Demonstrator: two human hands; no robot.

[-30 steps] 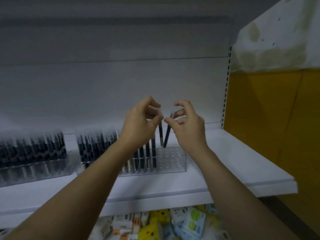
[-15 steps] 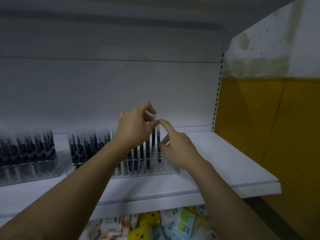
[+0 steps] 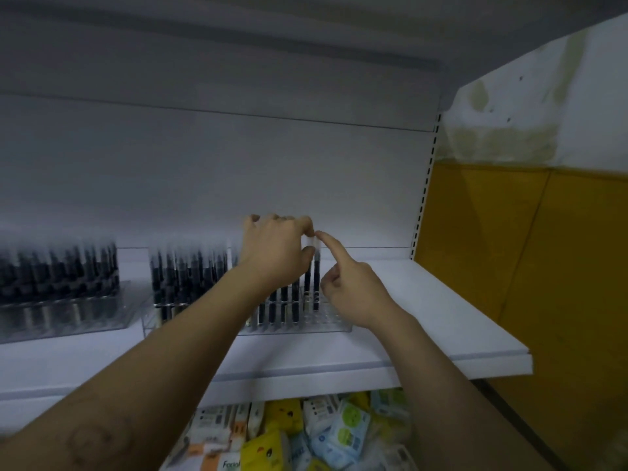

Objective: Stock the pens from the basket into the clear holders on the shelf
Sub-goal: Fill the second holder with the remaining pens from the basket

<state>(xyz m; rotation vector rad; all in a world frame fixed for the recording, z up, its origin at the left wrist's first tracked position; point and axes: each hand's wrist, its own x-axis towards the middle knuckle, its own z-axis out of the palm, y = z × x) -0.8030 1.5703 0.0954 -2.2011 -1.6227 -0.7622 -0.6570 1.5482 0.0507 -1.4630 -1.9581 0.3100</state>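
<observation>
Packets: white, yellow and pale blue, heaped on the level below, nearest the viewer.

Shelf: white board, front lip towards the viewer, bare on its right part.

Right hand: over the right end of the holder. Index finger straight, its tip touching the cap of the right pen; the other fingers curled, gripping nothing.

Holder: clear block with rows of holes, mid-shelf. Its left and middle rows are filled with upright dark pens, blurred; the rightmost holes are empty.

Right pen: dark barrel, clear cap, upright in a hole at the edge of the filled rows.

Left pen: same kind, upright, just left of the right pen, lower end in the holder.

Left hand: above the filled rows, fingers and thumb clamped on the cap of the left pen.

Left holder: clear, apart from the first at the far left, packed with dark pens.

Back panel: pale grey, behind the holders.

Upright: slotted strip at the panel's right edge.

Wall: yellow below, stained white above, right of the shelf.
</observation>
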